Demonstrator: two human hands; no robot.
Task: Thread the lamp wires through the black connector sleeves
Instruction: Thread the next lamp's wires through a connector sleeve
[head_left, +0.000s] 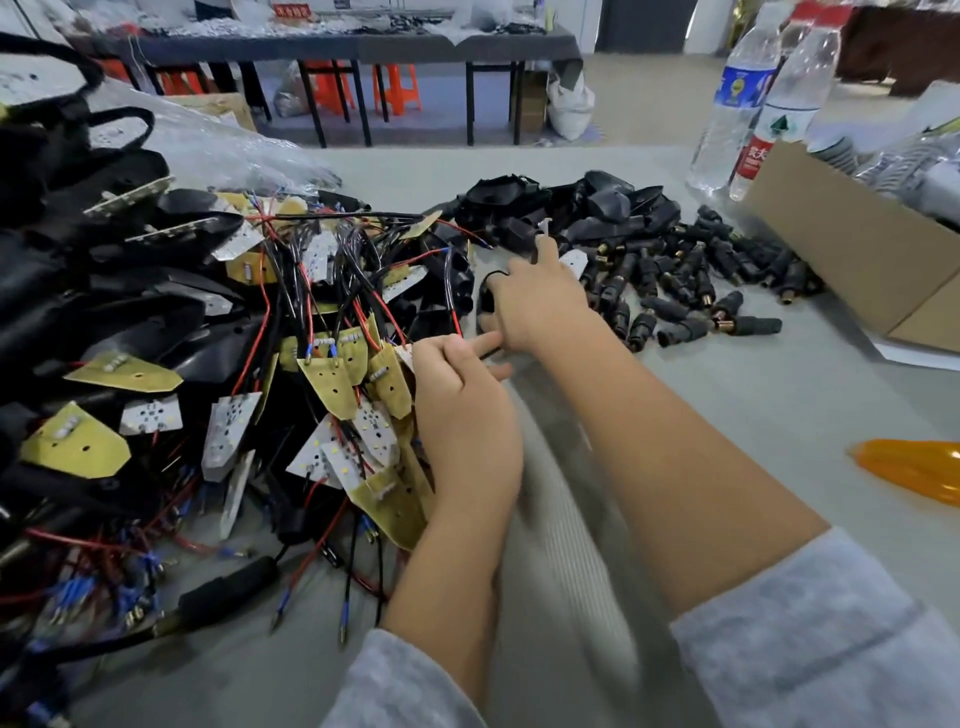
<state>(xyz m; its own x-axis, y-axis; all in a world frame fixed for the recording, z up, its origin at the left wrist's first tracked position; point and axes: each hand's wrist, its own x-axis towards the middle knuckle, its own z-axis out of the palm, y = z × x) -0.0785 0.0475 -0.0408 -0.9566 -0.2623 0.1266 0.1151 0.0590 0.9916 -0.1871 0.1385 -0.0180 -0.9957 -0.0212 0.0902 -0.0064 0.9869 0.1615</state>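
A tangled heap of lamp boards with red and black wires (322, 332) covers the left of the table. My left hand (462, 410) lies at its right edge, fingers curled, pinching a red wire (453, 312) that runs up into the heap. Just beyond it, my right hand (540, 306) grips a black lamp housing (483, 304) between thumb and lower fingers, with the index finger raised. Several black connector sleeves (691, 280) with brass ends lie loose to the right of that hand. Whether the wire enters the housing is hidden by my fingers.
More black housings (561, 208) are piled behind the right hand. A cardboard box (852, 260) and two water bottles (737, 104) stand at the far right. An orange lens (914, 467) lies near the right edge. Finished black lamps (78, 270) are stacked at the far left.
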